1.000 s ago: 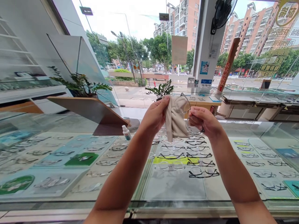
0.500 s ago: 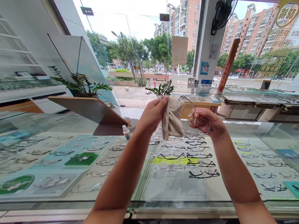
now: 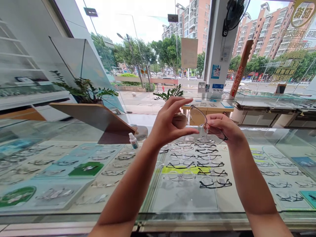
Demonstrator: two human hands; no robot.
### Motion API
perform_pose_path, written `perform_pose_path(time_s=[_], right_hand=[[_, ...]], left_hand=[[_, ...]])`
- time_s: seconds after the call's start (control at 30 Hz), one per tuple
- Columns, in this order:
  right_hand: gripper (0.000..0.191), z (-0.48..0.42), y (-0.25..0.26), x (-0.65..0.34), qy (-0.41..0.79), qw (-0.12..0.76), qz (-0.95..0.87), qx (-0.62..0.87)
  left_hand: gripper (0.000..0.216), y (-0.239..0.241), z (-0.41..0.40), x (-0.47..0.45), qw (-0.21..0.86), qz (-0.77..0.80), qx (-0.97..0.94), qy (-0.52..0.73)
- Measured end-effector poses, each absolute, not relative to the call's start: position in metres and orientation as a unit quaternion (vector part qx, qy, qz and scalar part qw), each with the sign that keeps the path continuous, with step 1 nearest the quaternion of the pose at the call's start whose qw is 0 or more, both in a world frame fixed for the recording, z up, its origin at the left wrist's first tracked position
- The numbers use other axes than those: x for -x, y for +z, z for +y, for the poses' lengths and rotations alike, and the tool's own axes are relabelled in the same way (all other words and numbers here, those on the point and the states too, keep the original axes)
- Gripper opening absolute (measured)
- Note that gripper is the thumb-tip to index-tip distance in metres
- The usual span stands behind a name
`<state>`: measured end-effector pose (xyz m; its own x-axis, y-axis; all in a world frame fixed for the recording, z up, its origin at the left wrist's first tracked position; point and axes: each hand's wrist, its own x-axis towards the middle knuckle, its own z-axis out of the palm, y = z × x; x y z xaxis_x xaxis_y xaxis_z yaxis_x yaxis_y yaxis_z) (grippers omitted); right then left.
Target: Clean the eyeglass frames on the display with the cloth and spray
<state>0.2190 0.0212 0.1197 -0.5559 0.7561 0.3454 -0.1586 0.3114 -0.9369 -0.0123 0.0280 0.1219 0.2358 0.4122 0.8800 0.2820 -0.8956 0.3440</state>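
Observation:
My left hand (image 3: 168,126) is raised over the glass counter (image 3: 182,200), thumb and forefinger stretched towards the glasses. Its other fingers keep a beige cloth (image 3: 179,120) bunched against the palm. Just to its right, my right hand (image 3: 222,127) pinches a pair of thin-framed clear glasses (image 3: 197,117) by the frame, with one lens sticking up towards the left hand. The two hands are nearly touching. Several pairs of glasses (image 3: 197,163) lie in rows inside the case under the hands.
A small spray bottle (image 3: 133,140) stands on the counter left of my left arm. Behind it sit a slanted wooden board (image 3: 98,117) and a potted plant (image 3: 84,89). More glass cases (image 3: 271,98) stand at the back right by the shop window.
The cloth, which hung loose from my left hand, is now bunched into the palm, and that hand's thumb and forefinger have opened towards the lens. My right hand has barely moved.

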Motion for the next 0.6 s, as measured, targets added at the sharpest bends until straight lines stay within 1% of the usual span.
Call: perform_pose_path(time_s=[0.17, 0.3, 0.47, 0.53, 0.6], right_hand=[[0.028, 0.0157, 0.1228, -0.2176, 0.545, 0.418, -0.695, 0.213], [0.030, 0.0139, 0.1239, -0.2174, 0.539, 0.425, -0.696, 0.210], [0.028, 0.0120, 0.1248, -0.2169, 0.526, 0.431, -0.699, 0.219], [0.025, 0.0118, 0.1248, -0.2155, 0.508, 0.445, -0.701, 0.229], [0.020, 0.0133, 0.1242, -0.2138, 0.476, 0.484, -0.693, 0.243]], left_hand=[[0.071, 0.1188, 0.0278, 0.0103, 0.044, 0.206, -0.798, 0.565], [0.073, 0.1190, 0.0259, 0.0110, 0.044, 0.200, -0.799, 0.566], [0.071, 0.1205, 0.0231, 0.0112, 0.010, 0.216, -0.797, 0.564], [0.068, 0.1208, 0.0223, 0.0115, -0.003, 0.219, -0.797, 0.563], [0.065, 0.1207, 0.0227, 0.0122, -0.016, 0.218, -0.794, 0.567]])
